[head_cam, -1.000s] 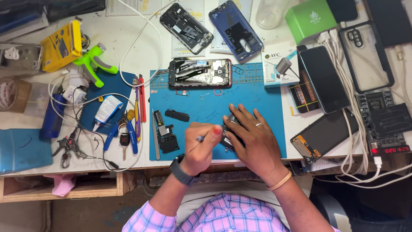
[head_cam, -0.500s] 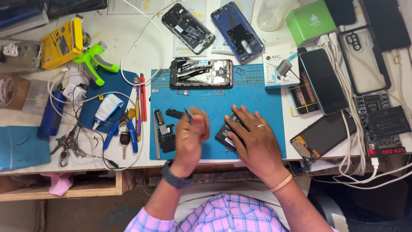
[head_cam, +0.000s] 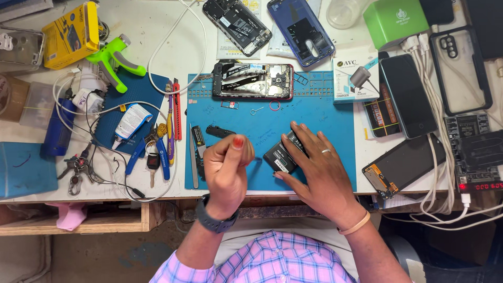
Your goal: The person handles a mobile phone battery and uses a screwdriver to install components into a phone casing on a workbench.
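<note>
Left hand has lifted into a loose fist, contents unclear, beside the black battery lying on the blue mat, pinned under right hand fingertips, flat and spread.

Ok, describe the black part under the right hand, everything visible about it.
The black part is a small, flat, roughly rectangular piece, dark with a paler label patch on its top face, too small to make out. It lies tilted at an angle on the blue work mat, near the mat's front edge. The right hand rests flat over its right side, fingers spread, hiding that portion. The left hand, closed in a loose fist, is just beside it and does not touch it.
</note>
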